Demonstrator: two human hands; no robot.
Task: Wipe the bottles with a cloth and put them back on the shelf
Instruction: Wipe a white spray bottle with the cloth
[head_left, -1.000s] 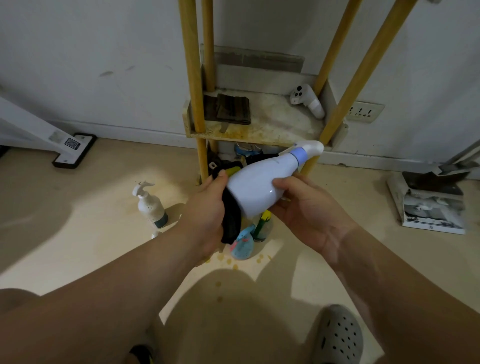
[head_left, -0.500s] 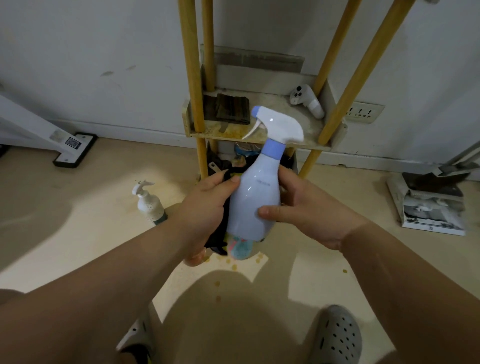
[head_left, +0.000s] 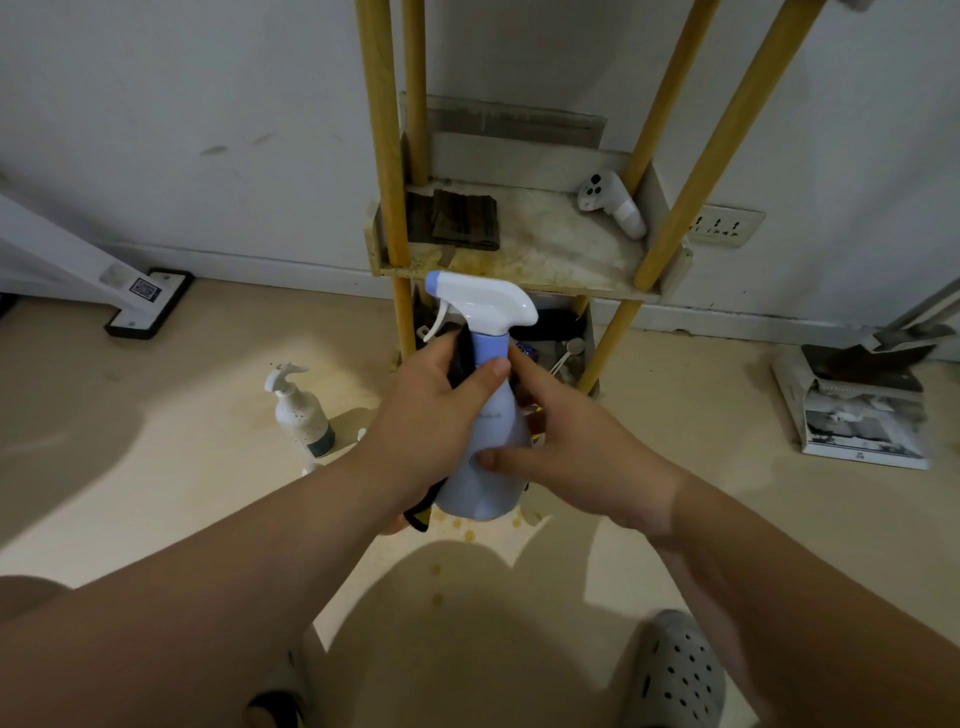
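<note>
The spray bottle (head_left: 480, 493) is held upright in the air, just in front of the shelf (head_left: 561, 260). The left hand (head_left: 431, 415) curls round its neck with the dark cloth (head_left: 461, 356) trapped under the fingers, likely to rub there, while the right hand (head_left: 576, 452) clasps the body to steady it.

Head camera, looking forward-down, close over hands (head_left: 498, 431).

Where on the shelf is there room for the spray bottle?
On the shelf, the middle between the folded cloth and the controller is bare, though stained. The level below looks crowded.
</note>
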